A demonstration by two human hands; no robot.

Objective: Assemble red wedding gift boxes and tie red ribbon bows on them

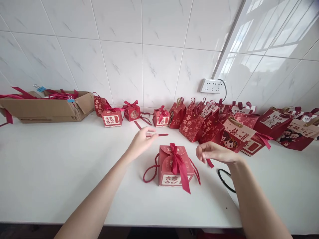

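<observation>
A red gift box [163,167] with white panels and dark characters stands upright on the white table. A dark red ribbon [178,161] is tied over its top, with one tail hanging down the front. Twisted red cord handles [150,174] loop out at both sides. My left hand [142,141] hovers beyond the box's left corner, thumb and fingers slightly apart. Behind its fingertips is a thin red strip [163,134]. To the box's right, my right hand [214,152] has its fingers curled; their inside is hidden. A red ribbon end [210,163] shows below it.
Several finished red boxes [112,119] and bags [191,126] line the wall. A cardboard box [50,111] with red ribbons stands at the back left. A dark loop [225,181] lies by my right forearm. A power socket [211,86] is on the tiled wall.
</observation>
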